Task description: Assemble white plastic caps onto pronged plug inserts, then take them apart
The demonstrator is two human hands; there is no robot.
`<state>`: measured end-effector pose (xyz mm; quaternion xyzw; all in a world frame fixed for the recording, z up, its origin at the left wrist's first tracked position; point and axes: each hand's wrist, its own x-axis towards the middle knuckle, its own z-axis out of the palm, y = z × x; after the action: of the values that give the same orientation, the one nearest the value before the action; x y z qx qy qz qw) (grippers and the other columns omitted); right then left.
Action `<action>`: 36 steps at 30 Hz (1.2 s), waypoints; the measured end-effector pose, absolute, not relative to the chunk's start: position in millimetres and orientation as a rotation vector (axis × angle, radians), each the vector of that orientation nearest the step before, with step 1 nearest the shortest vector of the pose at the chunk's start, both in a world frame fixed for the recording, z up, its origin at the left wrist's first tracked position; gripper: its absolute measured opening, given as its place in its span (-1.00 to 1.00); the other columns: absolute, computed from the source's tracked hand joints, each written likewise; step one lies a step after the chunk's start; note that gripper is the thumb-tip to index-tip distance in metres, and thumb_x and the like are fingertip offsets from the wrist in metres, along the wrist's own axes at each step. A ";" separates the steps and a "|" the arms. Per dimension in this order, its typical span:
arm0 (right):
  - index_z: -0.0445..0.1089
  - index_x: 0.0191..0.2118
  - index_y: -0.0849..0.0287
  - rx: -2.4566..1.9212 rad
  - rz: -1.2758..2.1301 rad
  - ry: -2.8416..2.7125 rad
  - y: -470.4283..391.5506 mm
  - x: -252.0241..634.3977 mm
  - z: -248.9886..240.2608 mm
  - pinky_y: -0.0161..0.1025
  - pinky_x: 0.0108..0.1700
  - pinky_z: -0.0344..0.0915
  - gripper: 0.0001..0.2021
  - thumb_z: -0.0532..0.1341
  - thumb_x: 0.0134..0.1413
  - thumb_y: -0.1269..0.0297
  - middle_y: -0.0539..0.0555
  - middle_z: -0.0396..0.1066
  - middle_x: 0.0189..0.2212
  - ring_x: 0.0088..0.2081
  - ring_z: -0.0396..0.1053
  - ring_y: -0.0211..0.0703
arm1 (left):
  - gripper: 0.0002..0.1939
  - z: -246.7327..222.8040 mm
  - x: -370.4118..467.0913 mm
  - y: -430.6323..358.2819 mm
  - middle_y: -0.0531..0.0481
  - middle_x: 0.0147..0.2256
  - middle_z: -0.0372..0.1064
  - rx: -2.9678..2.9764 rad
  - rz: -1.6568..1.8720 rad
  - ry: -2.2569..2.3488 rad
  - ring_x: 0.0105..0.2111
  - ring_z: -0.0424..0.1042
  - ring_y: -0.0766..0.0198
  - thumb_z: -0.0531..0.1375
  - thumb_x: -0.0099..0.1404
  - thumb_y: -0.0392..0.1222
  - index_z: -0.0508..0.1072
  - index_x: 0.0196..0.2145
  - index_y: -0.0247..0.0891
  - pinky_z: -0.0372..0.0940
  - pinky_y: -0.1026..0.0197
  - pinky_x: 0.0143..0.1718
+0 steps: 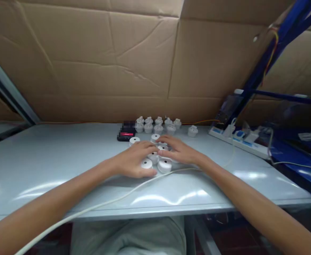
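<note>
A cluster of white round pieces, each with a dark spot on top, sits on the pale table. My left hand [134, 159] curves around the cluster's left side with fingers and thumb apart, beside a white round piece [146, 163]. From the right, my right hand [180, 150] reaches over the cluster, its fingers spread and hiding some pieces. Near its thumb is another white round piece [163, 148]. At the front of the cluster stands a white round piece [165, 165], and one more white round piece [134, 140] lies behind my left hand.
Several white plug-like parts [158, 125] stand in rows at the back, with a single one [192, 131] to their right. A black device [126, 131] lies beside them. A white cable [105, 203] crosses the table [51, 152]. Right: a power strip [240, 141] and blue frame.
</note>
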<state>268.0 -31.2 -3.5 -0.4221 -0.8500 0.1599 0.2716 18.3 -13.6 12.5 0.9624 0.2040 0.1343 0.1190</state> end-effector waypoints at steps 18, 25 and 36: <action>0.48 0.17 0.11 -1.401 0.244 -2.224 -20.5 317.3 4.7 0.06 0.06 0.47 -0.44 0.42 0.00 0.18 0.21 0.56 0.05 -0.02 0.53 0.15 | -0.41 5.1 19.9 -12.7 -0.25 0.29 0.30 2.828 0.448 0.647 0.27 0.30 -0.17 0.29 0.31 0.08 0.41 0.23 -0.16 0.21 -0.16 0.27; 0.60 -0.05 0.14 -1.457 -0.028 -1.869 3.2 355.9 5.6 0.07 0.04 0.47 -0.61 0.38 0.03 0.06 0.19 0.61 -0.07 -0.07 0.55 0.15 | -0.43 5.6 20.7 -12.5 -0.26 0.26 0.33 2.823 0.414 0.666 0.26 0.31 -0.15 0.28 0.33 0.07 0.41 0.23 -0.18 0.19 -0.17 0.28; 0.54 0.12 0.20 -1.653 -0.048 -1.686 29.8 401.6 -26.8 0.19 0.15 0.41 -0.53 0.28 0.09 0.19 0.27 0.58 0.05 0.04 0.53 0.23 | -0.44 5.9 19.1 -13.1 -0.24 0.31 0.27 2.842 0.354 0.676 0.29 0.27 -0.14 0.23 0.36 0.03 0.36 0.26 -0.16 0.18 -0.15 0.29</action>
<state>401.6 29.8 -26.8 -0.6473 -0.6604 -0.0186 0.3802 19.1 -13.1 5.9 0.9610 0.2287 0.1196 0.0993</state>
